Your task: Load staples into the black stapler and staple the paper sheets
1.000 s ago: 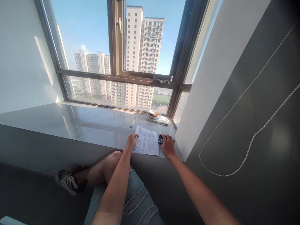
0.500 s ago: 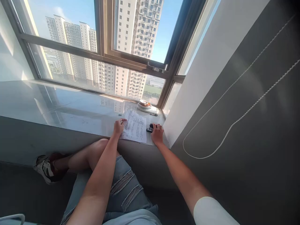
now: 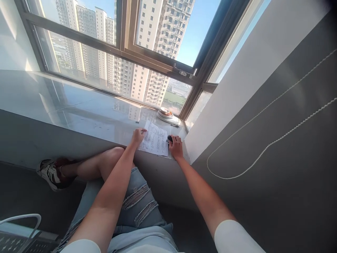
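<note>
A printed sheet of paper (image 3: 154, 140), perhaps a few in a stack, lies on the glossy window ledge near its front edge. My left hand (image 3: 137, 137) is at the paper's left edge, with fingers closed on it and the index finger reaching over the print. On the opposite side, my right hand (image 3: 176, 147) is wrapped round a small black stapler (image 3: 170, 138). The stapler's front end meets the paper's right edge; whether the paper lies between its jaws I cannot tell. My right fingers hide most of its body.
Behind the paper, a stack of plates (image 3: 166, 113) stands in the window corner, with small dark items (image 3: 174, 125) beside it. A small dark piece (image 3: 137, 122) lies left of the paper. A beaded blind cord (image 3: 223, 177) hangs at right. A white-framed object (image 3: 23, 218) shows at lower left.
The paper and the stapler have come closer together, and the stapler now meets the paper's right edge. Its jaws show less than before. The camera view has tilted.
</note>
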`<state>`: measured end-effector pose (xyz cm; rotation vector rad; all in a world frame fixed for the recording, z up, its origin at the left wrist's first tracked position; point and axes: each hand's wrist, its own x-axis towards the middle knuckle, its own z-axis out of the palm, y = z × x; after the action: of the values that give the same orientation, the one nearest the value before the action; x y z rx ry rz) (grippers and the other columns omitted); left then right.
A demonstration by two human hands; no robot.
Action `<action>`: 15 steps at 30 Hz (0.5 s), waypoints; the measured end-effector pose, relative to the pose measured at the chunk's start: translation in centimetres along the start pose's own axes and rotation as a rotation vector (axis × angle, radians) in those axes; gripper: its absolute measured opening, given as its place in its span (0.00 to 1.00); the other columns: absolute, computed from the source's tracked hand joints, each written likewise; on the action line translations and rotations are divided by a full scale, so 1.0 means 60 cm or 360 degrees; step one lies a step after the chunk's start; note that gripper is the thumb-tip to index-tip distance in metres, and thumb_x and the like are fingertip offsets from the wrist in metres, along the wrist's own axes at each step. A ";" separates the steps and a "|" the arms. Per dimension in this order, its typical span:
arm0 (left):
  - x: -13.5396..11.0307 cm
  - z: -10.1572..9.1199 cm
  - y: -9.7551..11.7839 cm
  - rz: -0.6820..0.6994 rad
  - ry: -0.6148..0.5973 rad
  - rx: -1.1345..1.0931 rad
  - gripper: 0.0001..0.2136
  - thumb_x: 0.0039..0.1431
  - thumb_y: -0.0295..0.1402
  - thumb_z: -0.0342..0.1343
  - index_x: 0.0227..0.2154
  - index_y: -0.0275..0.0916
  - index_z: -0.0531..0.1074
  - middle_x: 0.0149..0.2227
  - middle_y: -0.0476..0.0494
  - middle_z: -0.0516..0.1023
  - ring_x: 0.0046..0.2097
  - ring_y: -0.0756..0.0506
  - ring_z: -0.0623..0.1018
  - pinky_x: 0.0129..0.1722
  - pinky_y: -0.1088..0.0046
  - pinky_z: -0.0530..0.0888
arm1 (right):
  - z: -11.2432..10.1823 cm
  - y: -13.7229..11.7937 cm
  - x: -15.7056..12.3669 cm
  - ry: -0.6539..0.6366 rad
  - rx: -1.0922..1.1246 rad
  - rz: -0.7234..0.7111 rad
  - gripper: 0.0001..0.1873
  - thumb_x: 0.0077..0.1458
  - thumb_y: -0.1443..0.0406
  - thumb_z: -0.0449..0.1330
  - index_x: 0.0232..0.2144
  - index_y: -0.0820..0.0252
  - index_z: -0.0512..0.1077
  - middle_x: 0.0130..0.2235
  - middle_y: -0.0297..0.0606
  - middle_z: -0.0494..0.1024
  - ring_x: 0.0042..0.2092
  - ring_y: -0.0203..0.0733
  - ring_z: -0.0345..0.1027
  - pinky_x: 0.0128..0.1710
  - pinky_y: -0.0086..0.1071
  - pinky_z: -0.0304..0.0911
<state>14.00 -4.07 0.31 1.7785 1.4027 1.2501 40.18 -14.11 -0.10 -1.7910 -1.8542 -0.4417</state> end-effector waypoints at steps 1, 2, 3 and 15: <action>0.000 0.000 0.000 -0.0017 -0.0009 -0.0012 0.12 0.62 0.24 0.53 0.41 0.39 0.80 0.49 0.41 0.82 0.54 0.41 0.78 0.55 0.68 0.73 | -0.001 0.001 0.000 -0.0004 0.0007 -0.0010 0.22 0.69 0.64 0.48 0.62 0.59 0.64 0.54 0.50 0.69 0.56 0.54 0.59 0.53 0.42 0.59; 0.000 0.001 0.000 -0.0035 -0.0006 -0.0026 0.11 0.62 0.24 0.53 0.41 0.39 0.80 0.49 0.40 0.82 0.55 0.41 0.78 0.55 0.68 0.73 | -0.001 0.001 0.000 -0.0008 0.0012 -0.0015 0.22 0.69 0.64 0.47 0.62 0.59 0.64 0.54 0.50 0.69 0.56 0.53 0.59 0.54 0.42 0.59; 0.000 0.000 0.000 -0.0050 0.0004 -0.0043 0.11 0.62 0.25 0.54 0.41 0.39 0.81 0.49 0.40 0.82 0.54 0.40 0.78 0.55 0.68 0.73 | -0.001 0.002 0.001 -0.0012 0.0014 -0.0020 0.23 0.69 0.65 0.47 0.63 0.59 0.63 0.55 0.49 0.69 0.56 0.53 0.59 0.54 0.42 0.58; -0.003 0.000 -0.001 -0.0066 -0.0075 -0.0115 0.10 0.61 0.27 0.55 0.41 0.37 0.81 0.50 0.37 0.81 0.55 0.39 0.78 0.52 0.66 0.76 | -0.002 0.001 0.003 -0.0184 -0.0073 -0.0245 0.30 0.71 0.60 0.42 0.72 0.55 0.49 0.64 0.45 0.65 0.64 0.50 0.56 0.67 0.50 0.45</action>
<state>13.99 -4.21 0.20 1.7109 1.3444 1.2144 40.26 -14.02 0.07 -1.7431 -2.0876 -0.4488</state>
